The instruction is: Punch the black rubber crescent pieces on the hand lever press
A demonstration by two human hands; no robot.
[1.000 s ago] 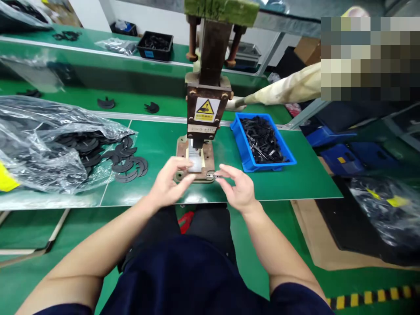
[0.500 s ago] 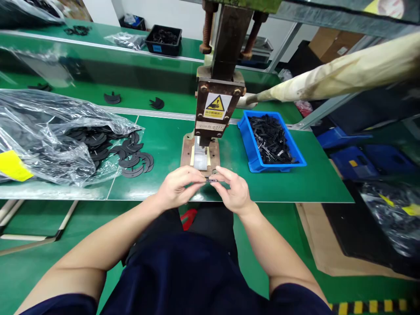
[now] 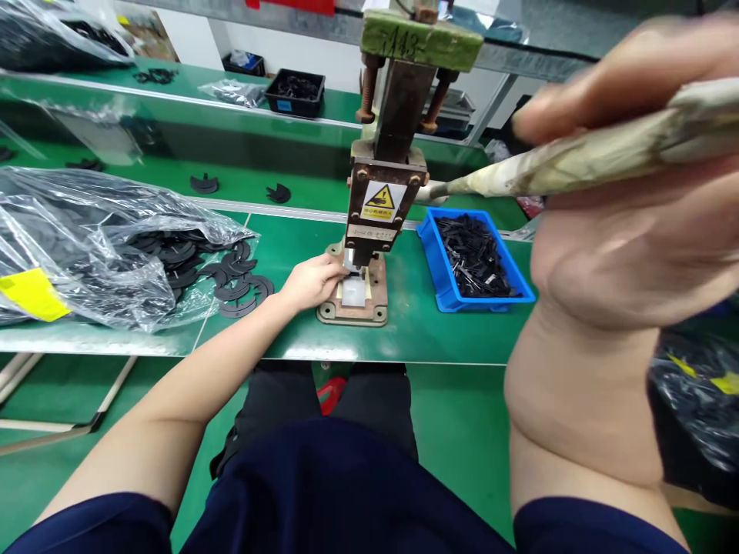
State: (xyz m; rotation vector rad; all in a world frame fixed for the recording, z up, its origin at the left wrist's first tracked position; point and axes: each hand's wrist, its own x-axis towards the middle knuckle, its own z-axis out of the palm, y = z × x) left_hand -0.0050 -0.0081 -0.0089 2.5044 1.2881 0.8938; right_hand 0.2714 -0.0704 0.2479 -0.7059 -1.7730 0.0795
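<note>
My left hand (image 3: 315, 282) reaches onto the base of an arbor press (image 3: 378, 196), its fingers closed on a small black part (image 3: 354, 274) under the ram. Most of that part is hidden by fingers and press. A pale block (image 3: 353, 292) is fixed on the press base just in front of the part. On the right, close to the camera, my right hand (image 3: 629, 223) is curled around the press's lever (image 3: 583, 160), which is wrapped in worn, pale tape. The right hand is large and blurred.
A blue bin (image 3: 433, 261) full of small black parts stands right of the press. To the left, a clear plastic bag (image 3: 75, 238) spills black crescent-shaped pieces (image 3: 234, 288) onto the green bench. Behind is a shelf with a black bin (image 3: 295, 92).
Both hands were together in front of the press around a small part. My left hand has carried it forward under the ram; my right hand has moved up and right onto the lever.
</note>
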